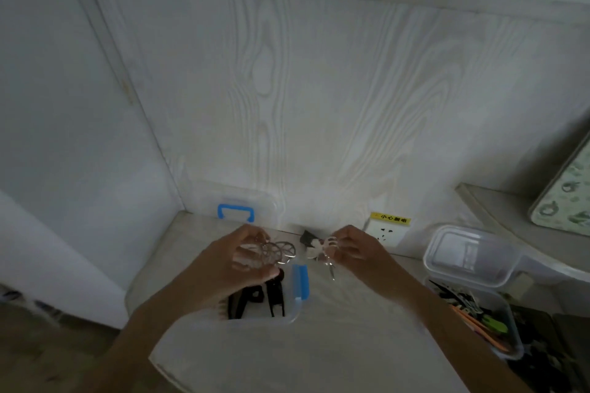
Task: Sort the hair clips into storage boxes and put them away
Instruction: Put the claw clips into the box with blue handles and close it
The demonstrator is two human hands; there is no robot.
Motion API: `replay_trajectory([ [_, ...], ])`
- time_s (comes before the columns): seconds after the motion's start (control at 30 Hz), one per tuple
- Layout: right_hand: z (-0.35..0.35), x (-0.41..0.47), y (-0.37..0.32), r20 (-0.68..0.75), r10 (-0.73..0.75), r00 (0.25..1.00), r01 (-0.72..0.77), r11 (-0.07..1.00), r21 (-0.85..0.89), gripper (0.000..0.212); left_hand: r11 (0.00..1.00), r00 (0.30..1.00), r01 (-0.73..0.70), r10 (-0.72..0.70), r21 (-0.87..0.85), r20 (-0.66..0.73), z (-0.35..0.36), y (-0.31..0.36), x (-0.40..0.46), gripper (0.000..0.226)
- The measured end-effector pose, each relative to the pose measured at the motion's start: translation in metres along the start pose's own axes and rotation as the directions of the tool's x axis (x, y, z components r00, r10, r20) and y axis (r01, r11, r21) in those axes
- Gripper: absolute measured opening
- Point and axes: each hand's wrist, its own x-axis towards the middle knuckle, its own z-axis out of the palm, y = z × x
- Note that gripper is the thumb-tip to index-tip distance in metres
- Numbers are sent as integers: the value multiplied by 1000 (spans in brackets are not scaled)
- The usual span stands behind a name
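My left hand (242, 260) holds a bunch of clear and metal round hair clips (276, 252) above a clear storage box with a blue latch (300, 284). Black hair clips (255, 295) lie inside that box. My right hand (354, 247) pinches a clear claw clip (325, 249), raised over the table near the wall. A dark clip (308, 238) lies on the table behind the two hands.
The box's clear lid with a blue handle (236, 212) leans against the wall. At the right stands a second clear box (479, 316) with several mixed clips, its lid (469, 255) propped behind it. A wall socket (386, 233) sits low on the wall. A patterned board (568, 198) rests on a ledge.
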Motion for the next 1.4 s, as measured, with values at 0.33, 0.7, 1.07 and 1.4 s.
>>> replay_trajectory([
  [0.33,116,61,9,240,4,971,197,560,-805,35,824,989,-141,142,549,42,-22,-109,0,55],
  [0.7,132,79,32,451,245,858,316,441,-840,25,727,983,-182,146,662,109,-19,-116,17,47],
  [1.07,137,92,35,219,179,959,68,606,-792,33,735,973,41,126,677,-195,-21,-84,32,43],
  [1.4,75,48,16,217,57,974,102,749,-655,16,527,989,83,61,846,-135,27,-87,47,53],
])
